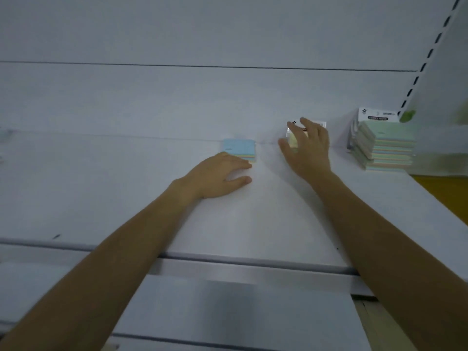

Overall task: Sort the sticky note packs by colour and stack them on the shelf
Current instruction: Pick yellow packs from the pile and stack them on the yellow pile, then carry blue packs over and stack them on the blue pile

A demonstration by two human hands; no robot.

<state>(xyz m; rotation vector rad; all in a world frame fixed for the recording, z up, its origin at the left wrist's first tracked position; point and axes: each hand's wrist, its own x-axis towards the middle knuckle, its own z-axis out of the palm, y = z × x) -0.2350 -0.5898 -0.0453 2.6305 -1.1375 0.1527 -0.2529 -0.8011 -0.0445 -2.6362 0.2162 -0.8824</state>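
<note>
A blue-topped sticky note pack (240, 148) lies flat on the white shelf (126, 188) near its back wall. My left hand (220, 178) lies palm down on the shelf, its fingertips touching the pack's front edge. Right of it, a yellowish pack with a white header card (295, 138) sits at the back wall. My right hand (307, 148) hovers over this pack with fingers spread, mostly covering it; whether it touches is unclear. A stack of several green-topped packs (382, 145) stands at the far right of the shelf.
The shelf's back wall (202, 97) rises right behind the packs. A slotted upright (428, 57) runs up at the far right. A lower shelf edge (228, 267) crosses under my forearms. Yellow-brown surface (445, 191) shows beyond the shelf's right end.
</note>
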